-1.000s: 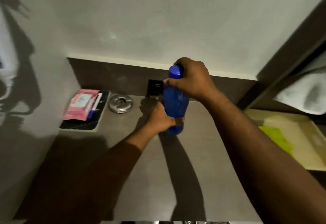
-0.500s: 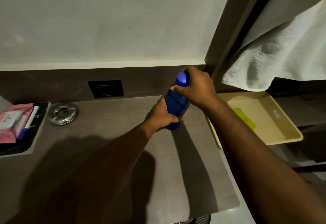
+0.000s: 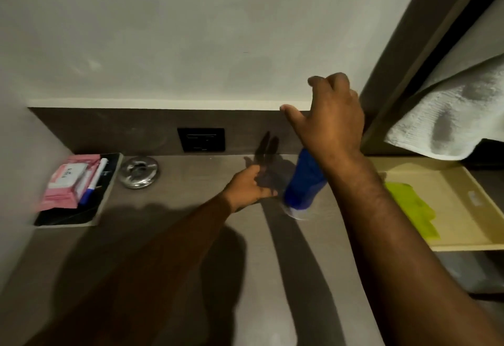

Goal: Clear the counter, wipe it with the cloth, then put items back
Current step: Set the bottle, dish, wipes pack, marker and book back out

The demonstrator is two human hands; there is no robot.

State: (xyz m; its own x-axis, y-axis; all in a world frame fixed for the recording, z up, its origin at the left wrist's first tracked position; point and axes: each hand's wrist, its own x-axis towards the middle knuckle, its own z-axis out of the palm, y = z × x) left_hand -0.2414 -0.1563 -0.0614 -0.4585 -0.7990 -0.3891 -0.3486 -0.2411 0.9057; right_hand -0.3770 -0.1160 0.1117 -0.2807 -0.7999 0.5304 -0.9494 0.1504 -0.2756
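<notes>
Blue bottle (image 3: 302, 185) upright at centre frame on the counter (image 3: 191, 236), left hand (image 3: 249, 186) just beside with fingers loosely spread, right hand (image 3: 331, 120) above, fingers apart.

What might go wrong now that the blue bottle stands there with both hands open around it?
1. The blue bottle stands near the counter's right edge; the right hand, open just above it, or that forearm could knock it over toward the yellow tray.
2. The left hand lies open beside it, so nothing steadies the bottle.
3. The wipes pack and metal dish could be bumped.
</notes>
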